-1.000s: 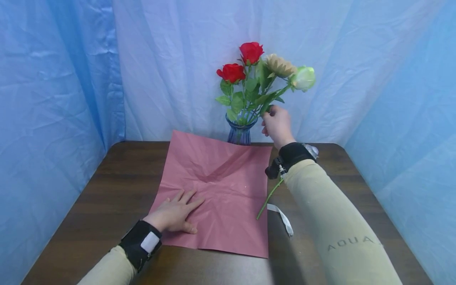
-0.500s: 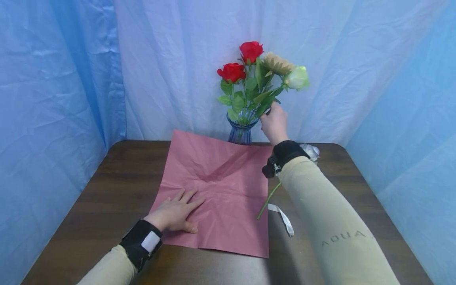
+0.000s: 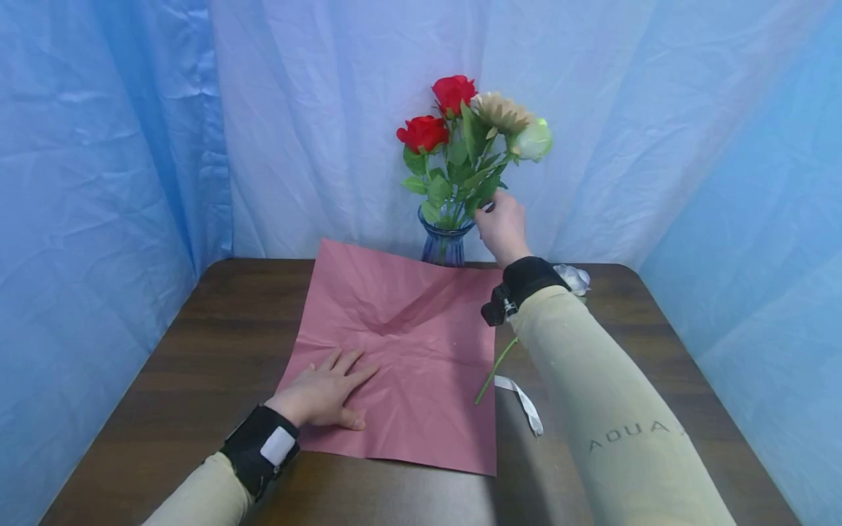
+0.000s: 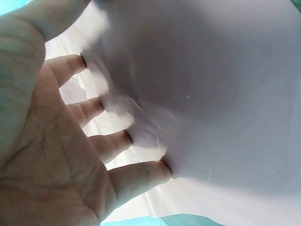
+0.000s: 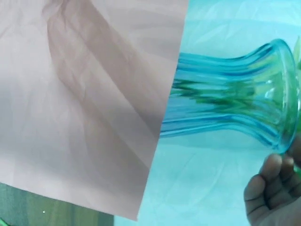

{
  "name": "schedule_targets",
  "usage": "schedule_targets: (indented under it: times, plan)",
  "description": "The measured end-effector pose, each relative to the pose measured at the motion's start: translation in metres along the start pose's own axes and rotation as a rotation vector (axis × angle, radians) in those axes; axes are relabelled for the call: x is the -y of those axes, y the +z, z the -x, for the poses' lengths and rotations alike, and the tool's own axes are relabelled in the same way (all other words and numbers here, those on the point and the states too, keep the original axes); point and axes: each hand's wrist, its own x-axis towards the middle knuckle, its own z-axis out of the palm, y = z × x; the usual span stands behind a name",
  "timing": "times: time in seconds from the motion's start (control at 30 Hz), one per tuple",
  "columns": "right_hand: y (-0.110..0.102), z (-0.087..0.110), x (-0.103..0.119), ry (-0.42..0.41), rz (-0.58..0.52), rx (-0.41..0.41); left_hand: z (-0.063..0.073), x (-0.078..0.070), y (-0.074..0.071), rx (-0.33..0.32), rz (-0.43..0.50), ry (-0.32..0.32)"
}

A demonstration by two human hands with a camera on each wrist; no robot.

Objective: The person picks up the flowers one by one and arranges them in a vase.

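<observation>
My left hand (image 3: 320,391) lies with spread fingers on a sheet of pink wrapping paper (image 3: 427,409); the left wrist view shows the fingertips (image 4: 155,173) against the paper. At the back, my right hand (image 3: 505,225) pinches the stem of a white-green rose (image 3: 531,140) just above the rim of a blue glass vase (image 3: 443,245). Curled right fingers (image 5: 273,168) show beside the vase rim; leaves hide part of the pinch. Two red roses, one upper (image 3: 454,95) and one lower (image 3: 423,134), and a beige daisy-like flower (image 3: 502,113) also stand in the vase.
A cut green stem (image 3: 495,372) lies over the paper's right edge, partly under the right arm. Next to it is a white ribbon (image 3: 522,402). A pale greyish flower (image 3: 574,279) lies at the back right of the brown table (image 3: 217,329). Blue curtains surround the table.
My right hand has moved a little left, and the white-green rose has swung left with it toward the daisy-like flower. The upper red rose and the daisy-like flower shifted left too. My left hand stays put.
</observation>
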Motion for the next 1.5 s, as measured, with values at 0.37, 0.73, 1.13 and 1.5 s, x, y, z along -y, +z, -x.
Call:
schedule_targets:
  times: [0.37, 0.73, 1.13, 1.5]
  plan:
    - [-0.008, 0.007, -0.019, 0.041, -0.261, 0.011, -0.002, 0.002, 0.001, -0.003, -0.004, 0.007]
    - [-0.024, 0.008, -0.045, 0.103, -0.19, -0.014, -0.005, 0.003, 0.001, -0.005, -0.013, 0.003]
    - [-0.042, 0.014, -0.094, 0.382, 0.0, 0.241, -0.005, 0.003, 0.002, -0.006, -0.011, -0.003]
    - [-0.051, 0.023, -0.108, 0.565, 0.179, 0.514, -0.004, 0.003, 0.002, -0.006, -0.006, 0.005]
